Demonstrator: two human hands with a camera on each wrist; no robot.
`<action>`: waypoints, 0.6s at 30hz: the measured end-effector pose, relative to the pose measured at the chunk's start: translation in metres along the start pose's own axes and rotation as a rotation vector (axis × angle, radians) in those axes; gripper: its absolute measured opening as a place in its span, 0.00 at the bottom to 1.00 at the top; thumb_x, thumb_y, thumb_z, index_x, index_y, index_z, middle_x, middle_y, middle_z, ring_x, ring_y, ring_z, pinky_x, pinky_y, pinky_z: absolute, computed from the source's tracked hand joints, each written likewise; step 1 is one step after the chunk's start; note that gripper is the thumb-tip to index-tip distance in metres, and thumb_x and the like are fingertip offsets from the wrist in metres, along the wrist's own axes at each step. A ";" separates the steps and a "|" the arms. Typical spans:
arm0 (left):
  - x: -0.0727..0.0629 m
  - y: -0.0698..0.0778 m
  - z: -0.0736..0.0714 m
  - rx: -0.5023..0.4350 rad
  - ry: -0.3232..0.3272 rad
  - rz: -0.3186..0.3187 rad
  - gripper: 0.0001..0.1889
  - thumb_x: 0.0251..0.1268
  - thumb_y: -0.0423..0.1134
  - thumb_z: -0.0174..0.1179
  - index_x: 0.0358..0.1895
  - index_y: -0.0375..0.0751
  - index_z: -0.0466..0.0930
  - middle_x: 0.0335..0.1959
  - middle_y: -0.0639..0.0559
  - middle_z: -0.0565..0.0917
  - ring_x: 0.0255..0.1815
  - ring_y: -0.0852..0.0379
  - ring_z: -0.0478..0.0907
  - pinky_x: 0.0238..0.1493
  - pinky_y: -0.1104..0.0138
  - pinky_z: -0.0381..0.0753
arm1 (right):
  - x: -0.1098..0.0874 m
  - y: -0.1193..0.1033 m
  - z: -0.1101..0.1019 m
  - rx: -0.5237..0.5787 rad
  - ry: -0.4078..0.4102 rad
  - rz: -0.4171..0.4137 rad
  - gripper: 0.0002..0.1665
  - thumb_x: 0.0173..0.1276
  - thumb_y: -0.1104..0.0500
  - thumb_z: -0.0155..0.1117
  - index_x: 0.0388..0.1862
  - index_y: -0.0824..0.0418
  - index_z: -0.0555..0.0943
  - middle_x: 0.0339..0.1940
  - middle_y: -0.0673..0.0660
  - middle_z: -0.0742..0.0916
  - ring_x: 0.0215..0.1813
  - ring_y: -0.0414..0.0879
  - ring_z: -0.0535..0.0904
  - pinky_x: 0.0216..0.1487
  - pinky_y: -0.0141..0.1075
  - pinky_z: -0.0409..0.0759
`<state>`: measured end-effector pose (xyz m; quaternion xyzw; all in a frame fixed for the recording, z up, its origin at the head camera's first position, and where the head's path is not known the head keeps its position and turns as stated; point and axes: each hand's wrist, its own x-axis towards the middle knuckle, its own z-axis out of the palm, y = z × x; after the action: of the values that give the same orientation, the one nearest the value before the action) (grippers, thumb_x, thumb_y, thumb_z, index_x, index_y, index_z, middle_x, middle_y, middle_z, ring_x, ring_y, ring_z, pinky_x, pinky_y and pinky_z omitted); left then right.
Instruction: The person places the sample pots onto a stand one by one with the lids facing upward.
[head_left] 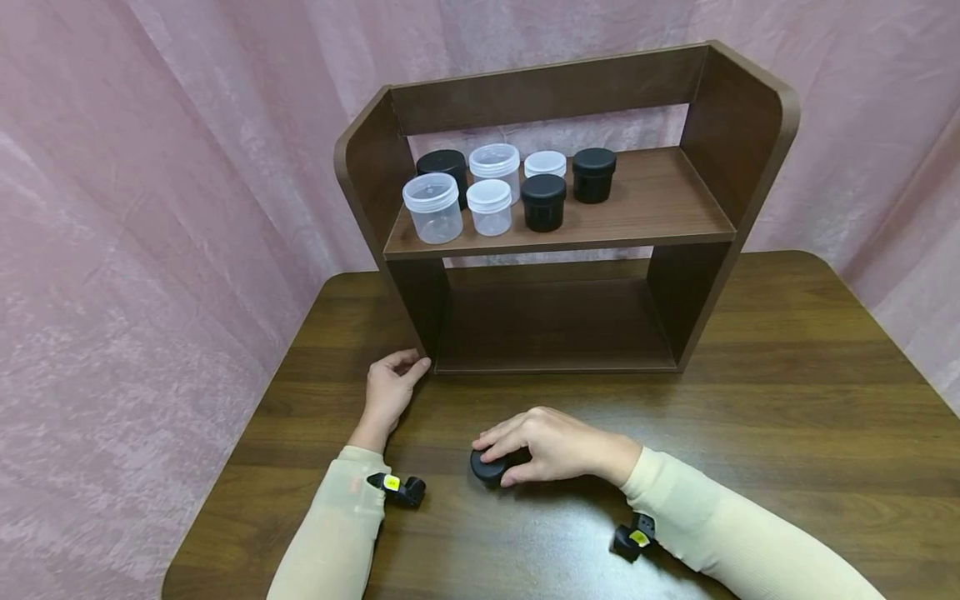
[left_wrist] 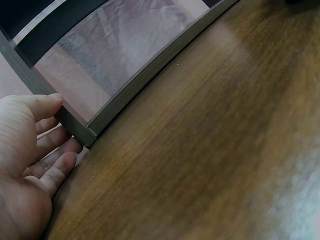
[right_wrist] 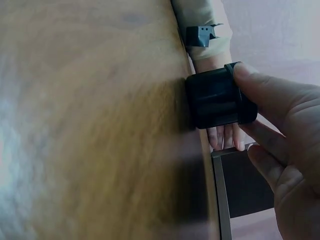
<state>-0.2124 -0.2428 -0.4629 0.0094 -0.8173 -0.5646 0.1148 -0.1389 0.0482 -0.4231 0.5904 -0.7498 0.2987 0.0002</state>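
Observation:
My right hand (head_left: 551,446) holds a black jar with a black lid (right_wrist: 215,97), thumb on one side of the lid and fingers on the other. The jar is upright, at or just above the tabletop; its base contact is unclear. My left hand (head_left: 388,387) lies beside the lower left front corner of the brown wooden shelf (head_left: 555,369). Its thumb touches the side panel's front edge (left_wrist: 72,122), with loosely bent fingers along the outer side. Clear jars (head_left: 437,218) and black jars (head_left: 543,212) stand in two rows on the shelf's upper board.
Seven lidded jars crowd the left and middle of the upper board (head_left: 660,196), the rearmost partly hidden. The shelf stands at the back of a wood-grain table (head_left: 765,400). Pink curtains (head_left: 187,208) hang behind and at both sides.

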 end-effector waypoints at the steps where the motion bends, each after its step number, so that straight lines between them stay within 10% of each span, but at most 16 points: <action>1: 0.000 -0.001 0.000 -0.002 0.000 0.002 0.18 0.60 0.44 0.68 0.48 0.35 0.84 0.46 0.42 0.84 0.44 0.53 0.78 0.40 0.74 0.75 | 0.000 0.000 0.000 -0.005 0.002 0.004 0.22 0.60 0.53 0.73 0.53 0.55 0.84 0.59 0.49 0.82 0.62 0.40 0.75 0.59 0.32 0.72; 10: -0.013 0.032 0.000 0.035 -0.006 0.003 0.15 0.63 0.35 0.65 0.48 0.27 0.81 0.46 0.36 0.83 0.44 0.51 0.77 0.39 0.74 0.74 | -0.002 0.004 -0.003 -0.028 0.028 0.076 0.20 0.60 0.53 0.73 0.51 0.53 0.85 0.57 0.46 0.83 0.59 0.37 0.76 0.56 0.31 0.74; 18: 0.001 -0.001 0.001 -0.015 0.008 -0.011 0.18 0.60 0.42 0.68 0.48 0.33 0.83 0.46 0.40 0.83 0.43 0.53 0.77 0.39 0.74 0.74 | -0.007 0.011 -0.009 0.002 0.038 0.163 0.19 0.61 0.54 0.72 0.52 0.53 0.85 0.59 0.45 0.82 0.59 0.37 0.76 0.53 0.31 0.76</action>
<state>-0.2135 -0.2424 -0.4640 0.0155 -0.8124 -0.5714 0.1151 -0.1497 0.0597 -0.4232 0.5217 -0.7949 0.3095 -0.0107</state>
